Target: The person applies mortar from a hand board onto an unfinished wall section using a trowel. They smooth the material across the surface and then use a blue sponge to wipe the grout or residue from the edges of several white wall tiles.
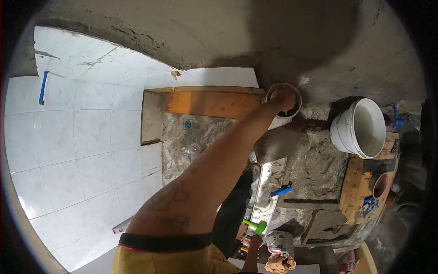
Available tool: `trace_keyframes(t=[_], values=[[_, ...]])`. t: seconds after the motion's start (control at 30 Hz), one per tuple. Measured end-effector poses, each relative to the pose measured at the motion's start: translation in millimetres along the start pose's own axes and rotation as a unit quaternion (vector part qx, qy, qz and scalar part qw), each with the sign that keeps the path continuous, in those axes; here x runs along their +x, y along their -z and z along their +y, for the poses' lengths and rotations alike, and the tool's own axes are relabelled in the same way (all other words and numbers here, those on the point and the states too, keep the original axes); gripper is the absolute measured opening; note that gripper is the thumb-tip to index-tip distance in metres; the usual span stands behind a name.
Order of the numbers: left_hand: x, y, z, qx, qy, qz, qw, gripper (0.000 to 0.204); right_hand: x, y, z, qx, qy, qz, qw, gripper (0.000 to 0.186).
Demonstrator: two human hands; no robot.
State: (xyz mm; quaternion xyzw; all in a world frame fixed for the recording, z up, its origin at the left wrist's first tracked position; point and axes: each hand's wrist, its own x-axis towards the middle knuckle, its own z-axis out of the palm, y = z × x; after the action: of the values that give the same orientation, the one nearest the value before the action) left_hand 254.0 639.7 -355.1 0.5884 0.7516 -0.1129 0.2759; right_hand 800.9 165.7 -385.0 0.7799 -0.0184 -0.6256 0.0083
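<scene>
My left arm stretches across the middle, and my left hand (282, 100) is inside the mouth of a small white bucket (278, 123) by the grey wall. Its fingers are mostly hidden by the rim and shadow, so what they hold does not show. Low in the picture, my right hand (254, 242) is closed at a bright green, mallet-shaped tool (259, 227). Beside that hand stands an open bag (280, 242) with crumpled brown paper at its top. A long pale metal straightedge (264, 191) lies between the two hands.
A larger white bucket (344, 130) stands at the right. Near it lies cardboard (353, 187) with a reddish round container (380, 186). A blue clip (281, 191) sits by rough wet mortar (315, 169). White tiles (91, 155) cover the left side, beside an orange-brown board (205, 104).
</scene>
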Motion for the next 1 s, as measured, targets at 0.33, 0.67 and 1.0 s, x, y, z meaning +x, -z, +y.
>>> trace_keyframes(t=[0.33,0.67,1.0], values=[[-101,16,9,-0.457,-0.019,0.182,0.870,0.056,29,-10,-48,-0.432,0.521,0.111,0.727,0.025],[-406,1,-91,-0.787,0.092,0.265,0.549,0.064,-297,-366,-185,-0.240,0.389,-0.343,0.821,0.052],[-692,157,-351,-0.781,0.019,0.532,0.325,0.069,-215,-396,-151,-0.666,0.575,-0.074,0.470,0.039]])
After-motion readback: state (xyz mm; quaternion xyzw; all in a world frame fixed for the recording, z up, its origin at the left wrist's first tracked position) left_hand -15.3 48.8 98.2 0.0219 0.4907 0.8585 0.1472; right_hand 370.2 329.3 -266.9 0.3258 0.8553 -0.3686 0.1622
